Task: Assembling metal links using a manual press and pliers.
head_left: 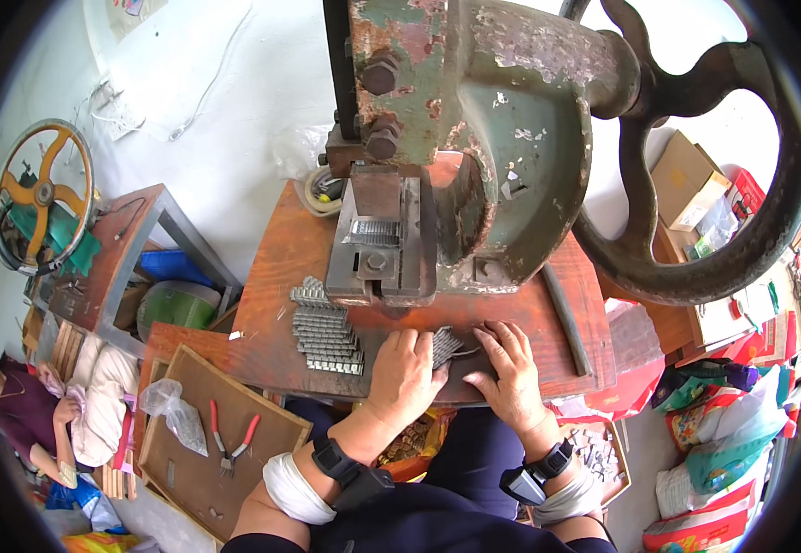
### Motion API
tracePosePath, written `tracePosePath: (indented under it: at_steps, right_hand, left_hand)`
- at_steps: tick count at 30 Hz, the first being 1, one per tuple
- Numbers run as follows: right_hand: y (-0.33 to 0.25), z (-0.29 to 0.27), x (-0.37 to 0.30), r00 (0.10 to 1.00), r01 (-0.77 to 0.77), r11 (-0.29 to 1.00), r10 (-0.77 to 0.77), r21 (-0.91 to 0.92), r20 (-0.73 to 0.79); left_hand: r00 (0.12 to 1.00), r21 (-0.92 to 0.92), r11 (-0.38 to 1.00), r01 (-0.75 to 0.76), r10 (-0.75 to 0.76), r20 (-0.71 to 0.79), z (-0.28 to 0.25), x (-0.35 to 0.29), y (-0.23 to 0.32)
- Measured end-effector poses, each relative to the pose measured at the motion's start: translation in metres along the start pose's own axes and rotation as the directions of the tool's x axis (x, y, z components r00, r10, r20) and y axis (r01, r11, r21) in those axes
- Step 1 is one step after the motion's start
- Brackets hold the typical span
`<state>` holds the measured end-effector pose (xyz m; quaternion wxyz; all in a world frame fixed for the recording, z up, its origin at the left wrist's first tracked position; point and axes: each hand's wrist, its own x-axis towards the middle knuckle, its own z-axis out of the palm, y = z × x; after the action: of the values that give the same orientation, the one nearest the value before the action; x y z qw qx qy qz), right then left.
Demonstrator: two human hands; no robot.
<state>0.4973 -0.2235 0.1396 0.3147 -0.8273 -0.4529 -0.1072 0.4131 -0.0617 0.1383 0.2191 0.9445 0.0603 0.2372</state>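
At the front edge of the red-brown wooden bench, my left hand (399, 376) is closed around a small bundle of grey metal strips (445, 345). To its right, my right hand (509, 380) rests with fingers stretched and thumb apart, close to the loose ends of the strips. Left of my hands, stacked rows of small grey metal pieces (325, 336) lie on the bench. Just beyond them stands a worn green hand press (530, 138). Its metal die block (377, 267) bears a shiny ribbed piece (373, 230).
A dark metal bar (566, 318) lies at the bench's right. The press's large handwheel (636, 166) juts out on the right. Lower left, a wooden tray (276, 433) holds red-handled pliers (232, 438) and a plastic bag (175, 415). Another person (36, 415) is at the far left.
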Motion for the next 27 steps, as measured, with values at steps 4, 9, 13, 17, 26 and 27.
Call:
tracePosePath:
  at_steps: [4, 9, 13, 17, 26, 27]
  right_hand:
    - [0.001, -0.003, -0.006, 1.000, 0.020, 0.999, -0.020, 0.030, -0.020]
    - [0.020, 0.005, -0.014, 0.958, -0.119, 0.783, 0.252, 0.610, -0.136]
    - [0.028, 0.005, -0.020, 0.954, -0.172, 0.809, 0.279, 0.562, -0.110]
    - [0.024, 0.008, -0.014, 0.939, -0.206, 0.806, 0.322, 0.556, -0.119]
    - [0.009, 0.007, -0.007, 0.962, -0.167, 0.935, 0.224, 0.311, -0.157]
    - [0.009, 0.006, -0.009, 0.967, -0.164, 0.953, 0.206, 0.255, -0.148]
  left_hand:
    - [0.966, -0.666, 0.710, 0.228, -0.248, 0.066, -0.007, -0.005, -0.007]
    - [0.739, -0.603, -0.657, 0.452, -0.102, 0.666, -0.027, -0.039, -0.018]
    - [0.677, -0.464, -0.743, 0.483, -0.019, 0.736, -0.038, -0.070, -0.024]
    - [0.641, -0.523, -0.602, 0.603, -0.025, 0.767, -0.028, -0.116, -0.049]
    - [0.744, -0.095, 0.863, 0.497, -0.367, 0.558, 0.066, -0.178, -0.090]
    - [0.744, -0.099, 0.799, 0.593, -0.496, 0.449, 0.058, -0.176, -0.079]
